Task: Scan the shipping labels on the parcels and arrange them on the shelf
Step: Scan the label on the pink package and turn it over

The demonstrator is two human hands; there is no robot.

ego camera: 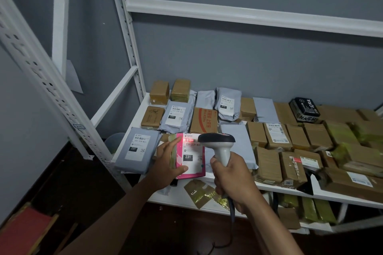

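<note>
Pink parcel (191, 173), white label (191, 154) lit red, marked 231

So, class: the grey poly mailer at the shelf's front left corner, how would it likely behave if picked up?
The grey poly mailer probably sags a little: its film wrap looks soft and wrinkled. It looks smooth, so perhaps slippery. Lying flat on the shelf, it should not roll.

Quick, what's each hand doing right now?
Left hand: holds the pink parcel.
Right hand: grips the barcode scanner.
</note>
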